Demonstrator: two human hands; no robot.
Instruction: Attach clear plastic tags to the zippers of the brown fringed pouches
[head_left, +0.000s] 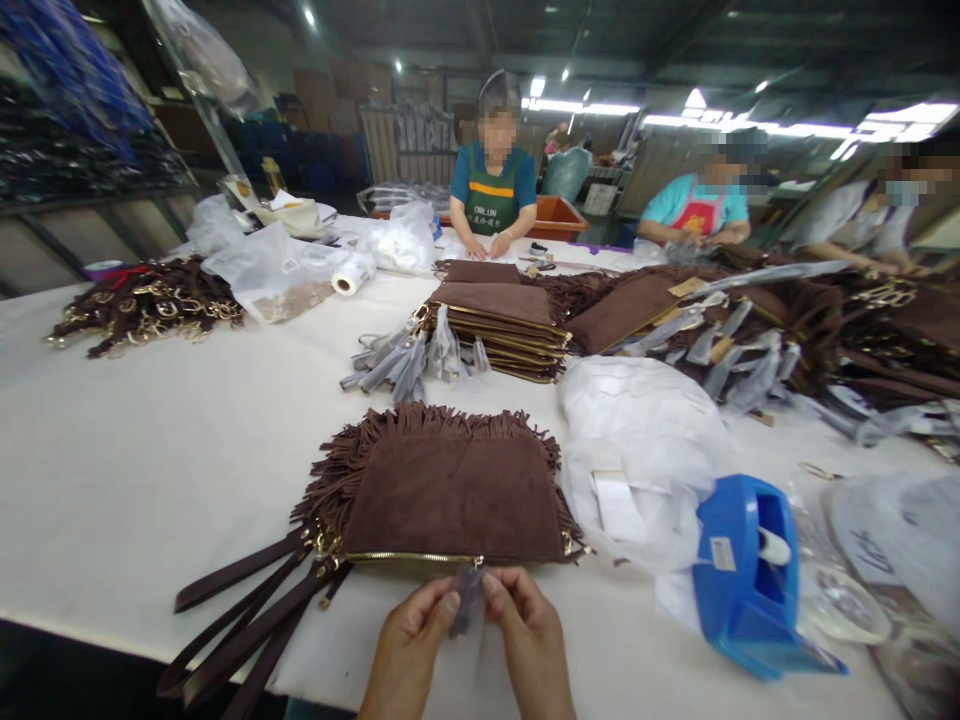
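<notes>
A brown fringed pouch lies flat on the white table, its gold zipper along the near edge. From the zipper's pull hangs a dark tassel in a clear plastic sleeve. My left hand pinches this sleeve from the left between thumb and finger. On the other side, my right hand pinches near its top, just below the zipper pull. Brown wrist straps with gold clasps spread out from the pouch's left corner.
Behind stands a stack of brown pouches with wrapped tassels. A blue tape dispenser and a white plastic bag are at right. Straps with gold hardware lie in a pile at left. Co-workers stand across the table.
</notes>
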